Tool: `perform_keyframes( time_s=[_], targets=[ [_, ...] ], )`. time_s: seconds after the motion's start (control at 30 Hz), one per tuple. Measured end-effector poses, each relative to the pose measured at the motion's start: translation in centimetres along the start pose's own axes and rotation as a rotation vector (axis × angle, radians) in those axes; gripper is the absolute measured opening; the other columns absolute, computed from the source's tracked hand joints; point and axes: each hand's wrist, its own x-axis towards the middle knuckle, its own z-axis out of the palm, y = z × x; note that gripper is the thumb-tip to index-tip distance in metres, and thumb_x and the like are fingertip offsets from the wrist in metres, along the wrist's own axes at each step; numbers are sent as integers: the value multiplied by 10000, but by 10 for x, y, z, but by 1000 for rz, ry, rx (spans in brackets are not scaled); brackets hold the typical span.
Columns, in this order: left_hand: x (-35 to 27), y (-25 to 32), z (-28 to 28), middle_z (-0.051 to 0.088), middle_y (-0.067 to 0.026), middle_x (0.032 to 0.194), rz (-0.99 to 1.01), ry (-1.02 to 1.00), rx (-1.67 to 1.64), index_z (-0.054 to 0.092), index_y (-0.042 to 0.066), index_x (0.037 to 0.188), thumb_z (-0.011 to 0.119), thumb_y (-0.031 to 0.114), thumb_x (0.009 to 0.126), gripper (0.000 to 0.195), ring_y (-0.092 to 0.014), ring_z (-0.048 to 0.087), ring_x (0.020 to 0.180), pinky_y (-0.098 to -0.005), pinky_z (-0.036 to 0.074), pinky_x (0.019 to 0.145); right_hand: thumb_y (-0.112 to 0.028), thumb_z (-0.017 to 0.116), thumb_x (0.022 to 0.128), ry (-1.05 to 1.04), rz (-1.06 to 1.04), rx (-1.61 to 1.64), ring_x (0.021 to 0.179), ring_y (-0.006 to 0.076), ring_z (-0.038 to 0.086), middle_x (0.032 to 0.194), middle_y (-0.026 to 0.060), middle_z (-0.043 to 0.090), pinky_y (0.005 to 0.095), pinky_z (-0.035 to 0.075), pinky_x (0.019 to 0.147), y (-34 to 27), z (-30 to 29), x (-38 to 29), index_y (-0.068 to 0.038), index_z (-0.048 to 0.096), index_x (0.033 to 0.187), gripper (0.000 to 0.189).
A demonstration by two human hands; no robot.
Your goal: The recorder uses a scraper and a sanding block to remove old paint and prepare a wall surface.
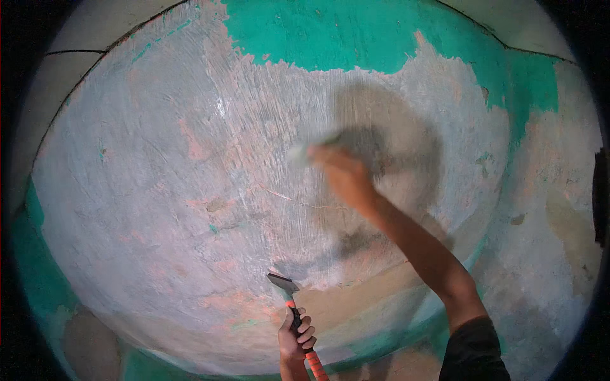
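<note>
My left hand [294, 335] grips a long-handled scraper [284, 284] by its black and orange handle, low in the middle of the view. Its flat metal head points up and to the left, close to the wall in view. Above and to the right, my right hand [345, 176] is blurred, with its arm stretched across the wall. A pale object [300, 155] shows at its fingers, too smeared to name. Before both hands is a wall [157, 190] scraped to grey and pinkish plaster, with many vertical scratch marks around the right hand.
Green paint [324, 35] with a ragged lower edge covers the wall's top. More green paint [40, 266] lies at the lower left. To the right, an adjoining wall [538, 228] is patchy. A dark object [601, 197] stands at the right rim. A pale ceiling [119, 21] borders the top.
</note>
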Motion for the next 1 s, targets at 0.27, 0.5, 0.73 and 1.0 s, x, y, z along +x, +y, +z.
perform_keyframes(
  time_s=[0.27, 0.5, 0.73, 1.0],
  targets=[
    [-3, 4, -4, 374, 46, 639, -13, 36, 52, 571, 150, 1060, 382, 527, 1032, 422, -53, 263, 409, -223, 199, 343, 128, 606, 786, 231, 34, -287, 1174, 281, 624, 1278, 80, 656, 355, 541, 952, 35, -5, 0, -34, 699, 1113, 377],
    [-1, -1, -6, 368, 46, 630, 6, 56, 87, 560, 144, 1082, 384, 517, 1034, 415, -62, 262, 413, -236, 213, 350, 110, 604, 810, 4, -93, -103, 1199, 318, 611, 1269, 134, 653, 373, 526, 974, 16, -4, 21, -14, 705, 1081, 314],
    [-5, 3, -6, 371, 41, 643, -12, 25, 92, 546, 143, 1095, 392, 497, 1037, 390, -67, 278, 431, -237, 230, 359, 78, 570, 846, 100, -76, -105, 1185, 323, 613, 1266, 156, 642, 387, 527, 974, 27, 20, 85, -25, 698, 1092, 296],
    [-8, 6, -2, 355, 48, 653, -57, 79, 106, 541, 139, 1078, 393, 529, 1029, 420, -59, 268, 437, -231, 219, 363, 66, 584, 853, 217, -167, -65, 1185, 296, 619, 1247, 137, 657, 376, 524, 981, -18, 70, 129, -31, 694, 1088, 276]
  ],
)
